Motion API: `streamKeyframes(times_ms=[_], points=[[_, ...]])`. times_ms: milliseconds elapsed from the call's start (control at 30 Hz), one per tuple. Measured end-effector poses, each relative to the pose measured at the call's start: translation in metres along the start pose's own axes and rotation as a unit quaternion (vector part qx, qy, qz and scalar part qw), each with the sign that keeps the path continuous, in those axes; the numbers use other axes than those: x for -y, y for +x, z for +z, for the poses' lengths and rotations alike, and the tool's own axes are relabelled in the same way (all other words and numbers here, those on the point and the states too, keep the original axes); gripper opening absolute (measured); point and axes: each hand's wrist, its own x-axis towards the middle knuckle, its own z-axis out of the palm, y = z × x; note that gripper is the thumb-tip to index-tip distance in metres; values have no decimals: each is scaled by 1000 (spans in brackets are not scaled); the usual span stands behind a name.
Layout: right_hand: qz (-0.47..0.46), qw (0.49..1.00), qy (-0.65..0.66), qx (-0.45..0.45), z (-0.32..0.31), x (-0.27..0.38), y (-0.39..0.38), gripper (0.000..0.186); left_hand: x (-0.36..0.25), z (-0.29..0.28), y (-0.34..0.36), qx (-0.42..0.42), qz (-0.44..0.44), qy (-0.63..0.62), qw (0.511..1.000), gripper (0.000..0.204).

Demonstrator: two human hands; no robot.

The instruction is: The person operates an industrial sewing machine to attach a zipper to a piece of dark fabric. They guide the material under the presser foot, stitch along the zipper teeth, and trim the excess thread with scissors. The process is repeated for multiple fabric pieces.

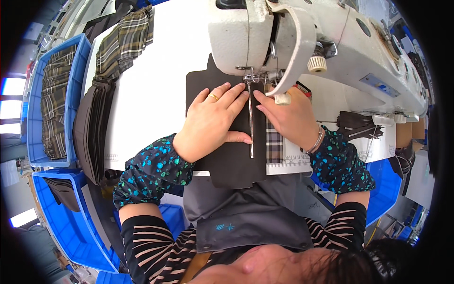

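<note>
A dark brown fabric panel (229,163) lies flat under the needle area of a white sewing machine (239,40). Down the panel runs a zipper (251,120) with metallic teeth, its upper end at the presser foot (248,78). My left hand (208,124) rests flat on the panel left of the zipper, fingers spread and pointing at the foot, the thumb touching the zipper tape. On the zipper's other side lies my right hand (292,116), fingers stretched out, some hidden behind the machine's white curved guard. Plaid fabric (274,146) shows beside the panel, below my right hand.
Stacked dark panels (92,135) and plaid pieces (125,42) lie along the table's left side. Further left stand a blue bin (33,142) of plaid pieces and another blue bin (71,227). A pile of dark zippers (357,125) sits right, below the machine's arm.
</note>
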Motion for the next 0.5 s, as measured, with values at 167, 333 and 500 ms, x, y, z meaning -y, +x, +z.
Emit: streamKeyframes(times_ms=[167,333,500], points=[[169,980,87,-66,-34,-16,18,12,1,1,-3,-3,2,3,1000,95],[188,960,162,-128,-36,-27,21,14,0,0,-1,6,3,1,1000,95],[227,940,224,-123,-35,-23,22,13,0,1,-2,-9,7,3,1000,94]])
